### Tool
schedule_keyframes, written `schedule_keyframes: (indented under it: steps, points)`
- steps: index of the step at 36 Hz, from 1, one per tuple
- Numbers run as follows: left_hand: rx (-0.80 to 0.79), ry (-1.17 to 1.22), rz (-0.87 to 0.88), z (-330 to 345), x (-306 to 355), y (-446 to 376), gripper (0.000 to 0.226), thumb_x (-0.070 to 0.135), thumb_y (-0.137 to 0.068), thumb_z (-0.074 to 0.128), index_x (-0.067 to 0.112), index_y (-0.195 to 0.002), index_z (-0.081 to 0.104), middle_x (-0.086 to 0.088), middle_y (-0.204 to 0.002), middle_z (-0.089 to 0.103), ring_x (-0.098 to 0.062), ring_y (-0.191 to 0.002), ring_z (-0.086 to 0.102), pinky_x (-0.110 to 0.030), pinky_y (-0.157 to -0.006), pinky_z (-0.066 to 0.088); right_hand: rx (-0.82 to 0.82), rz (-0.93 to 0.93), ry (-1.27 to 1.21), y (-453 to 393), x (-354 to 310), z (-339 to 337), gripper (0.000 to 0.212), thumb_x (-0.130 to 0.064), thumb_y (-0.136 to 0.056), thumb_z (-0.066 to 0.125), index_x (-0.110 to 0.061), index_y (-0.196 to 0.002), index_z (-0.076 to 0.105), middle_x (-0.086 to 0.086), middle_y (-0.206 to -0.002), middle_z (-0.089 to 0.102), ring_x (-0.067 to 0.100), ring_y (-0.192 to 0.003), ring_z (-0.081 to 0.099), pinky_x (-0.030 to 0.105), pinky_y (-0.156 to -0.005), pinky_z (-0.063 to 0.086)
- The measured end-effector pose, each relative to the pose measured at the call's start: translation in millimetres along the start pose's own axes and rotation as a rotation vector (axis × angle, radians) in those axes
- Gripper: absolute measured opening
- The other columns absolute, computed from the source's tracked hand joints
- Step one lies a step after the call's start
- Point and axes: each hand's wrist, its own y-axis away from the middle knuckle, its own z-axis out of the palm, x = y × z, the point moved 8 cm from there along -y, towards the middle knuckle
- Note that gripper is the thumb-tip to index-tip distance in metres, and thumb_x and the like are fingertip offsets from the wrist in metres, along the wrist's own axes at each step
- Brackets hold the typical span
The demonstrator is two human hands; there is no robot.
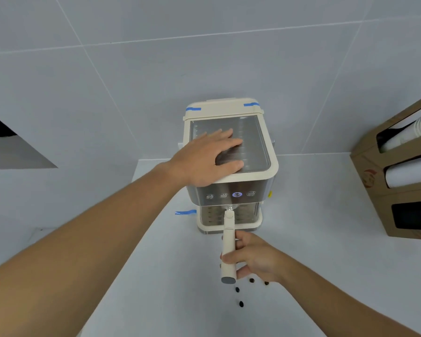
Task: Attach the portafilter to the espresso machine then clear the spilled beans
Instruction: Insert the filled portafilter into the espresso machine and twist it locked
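With the left hand [204,158] laid flat and open on the espresso machine [231,166] and the portafilter [229,246] handle gripped by the right hand [255,259], an incomplete turn could have left it unlocked, or the near beans [240,304] swept off the counter [301,276].

Cardboard cup dispenser [399,181] blocks the right; counter [301,190] between lies open

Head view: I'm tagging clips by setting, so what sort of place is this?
Probably a café-style coffee station: an espresso machine on a white counter against a tiled wall, a cardboard dispenser stocked with paper cups, and spilled coffee beans.
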Motion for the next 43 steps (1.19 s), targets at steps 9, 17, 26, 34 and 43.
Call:
schedule_keyframes:
  steps: [9,17,26,34,43]
  points:
    - [-0.086,-0.201,0.084,12,-5,-11,0.065,0.065,-0.092,0.025,0.044,-0.152,0.006,0.011,-0.164,-0.002,-0.009,-0.150,-0.005,-0.036,-0.121,-0.005,0.010,-0.025,-0.009,-12,-10,-3,0.051,0.001,-0.078,0.074,-0.015,-0.123,0.055,0.016,-0.114,0.064,0.029,-0.105,0.068,0.040,-0.069,0.060]
    - [-0.060,-0.160,0.078,11,-7,-12,0.066,0.065,-0.091,0.029,0.045,-0.151,0.011,0.014,-0.164,0.001,-0.007,-0.150,-0.004,-0.033,-0.121,-0.005,0.018,-0.068,-0.049,-20,-13,-3,0.047,0.001,-0.078,0.074,-0.017,-0.118,0.058,0.016,-0.112,0.066,0.032,-0.107,0.068,0.044,-0.074,0.061]
    - [-0.017,-0.095,0.064,8,-6,-12,0.066,0.066,-0.089,0.036,0.047,-0.149,0.019,0.015,-0.163,0.008,-0.005,-0.149,0.001,-0.032,-0.121,-0.003,-0.008,-0.127,-0.144,-31,-23,12,0.046,0.004,-0.081,0.070,-0.020,-0.119,0.058,0.010,-0.106,0.063,0.029,-0.100,0.066,0.043,-0.072,0.061]
    - [-0.014,-0.072,0.055,7,-6,-11,0.066,0.066,-0.088,0.039,0.047,-0.149,0.022,0.015,-0.163,0.010,-0.005,-0.149,0.003,-0.034,-0.121,-0.001,0.035,-0.188,-0.330,-52,-23,37,0.051,0.001,-0.080,0.073,-0.015,-0.124,0.052,0.007,-0.103,0.059,0.022,-0.094,0.064,0.040,-0.068,0.060]
    - [-0.008,-0.063,0.055,6,-5,-11,0.066,0.065,-0.088,0.041,0.046,-0.149,0.023,0.014,-0.163,0.012,-0.006,-0.150,0.005,-0.035,-0.121,0.000,0.052,-0.259,-0.469,-66,-35,58,0.048,0.000,-0.080,0.074,-0.015,-0.119,0.052,0.006,-0.100,0.058,0.019,-0.091,0.065,0.040,-0.067,0.061]
